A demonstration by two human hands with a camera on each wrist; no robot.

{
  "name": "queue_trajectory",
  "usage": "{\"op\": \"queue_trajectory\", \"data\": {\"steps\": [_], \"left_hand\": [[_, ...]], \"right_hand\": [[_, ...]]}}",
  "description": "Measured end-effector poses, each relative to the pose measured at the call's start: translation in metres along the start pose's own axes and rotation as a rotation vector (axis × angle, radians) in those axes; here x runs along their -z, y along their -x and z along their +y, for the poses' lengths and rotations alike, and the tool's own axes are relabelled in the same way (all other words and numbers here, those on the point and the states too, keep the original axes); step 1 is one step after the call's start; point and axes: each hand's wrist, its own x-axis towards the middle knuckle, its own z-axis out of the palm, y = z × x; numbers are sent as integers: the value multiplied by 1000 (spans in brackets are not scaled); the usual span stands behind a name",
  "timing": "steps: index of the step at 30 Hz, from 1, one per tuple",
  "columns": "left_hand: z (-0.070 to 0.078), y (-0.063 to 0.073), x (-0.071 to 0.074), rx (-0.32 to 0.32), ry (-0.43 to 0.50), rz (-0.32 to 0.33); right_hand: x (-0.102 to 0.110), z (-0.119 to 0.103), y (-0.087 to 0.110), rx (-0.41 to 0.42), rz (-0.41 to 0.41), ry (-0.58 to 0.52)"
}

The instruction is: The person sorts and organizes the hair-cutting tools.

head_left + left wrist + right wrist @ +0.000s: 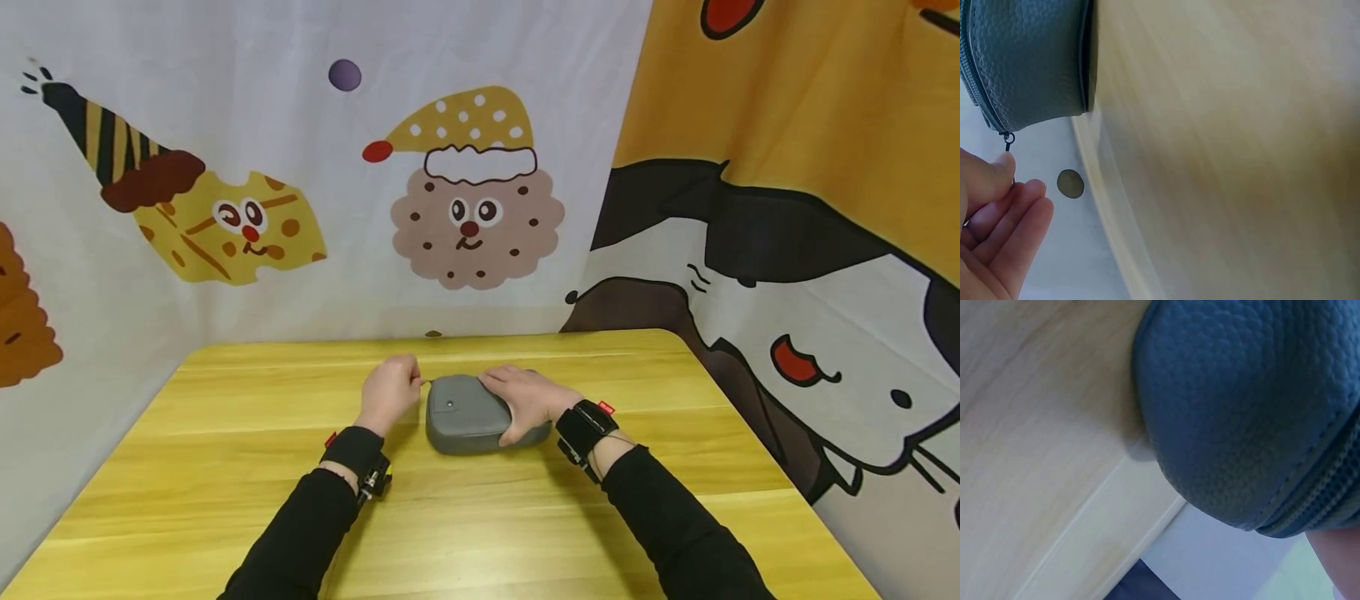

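A grey zippered case (465, 421) with a pebbled, leather-like surface lies on the table, with a small snap on its top. At its left end, my left hand (388, 393) pinches the zipper pull (1009, 142) between thumb and fingers; the pull hangs from the zipper's end by a small ring. My right hand (528, 396) grips the right part of the case, its thumb down the near side and its fingers across the top. In the right wrist view, the zipper (1335, 481) runs along the edge of the case, and only a bit of the hand shows.
The wood-grain table (450, 533) extends around the case on every side. Behind it hangs a white curtain (285, 100) with cartoon prints, and an orange, black and white one (757, 125) hangs to the right. Both wrists wear black bands with cameras.
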Motion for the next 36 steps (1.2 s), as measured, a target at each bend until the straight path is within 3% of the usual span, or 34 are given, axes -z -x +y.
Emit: {"op": "queue_trajectory", "data": {"steps": [14, 22, 31, 36], "left_hand": [[1, -12, -5, 29, 33, -44], [11, -20, -10, -13, -1, -18], [16, -23, -11, 68, 64, -44], [17, -25, -11, 79, 85, -61]], "right_hand": [[-2, -5, -3, 1, -9, -5], [-2, -2, -2, -14, -6, 13], [-2, -5, -3, -34, -14, 22], [-1, -6, -1, -34, -11, 28]]}}
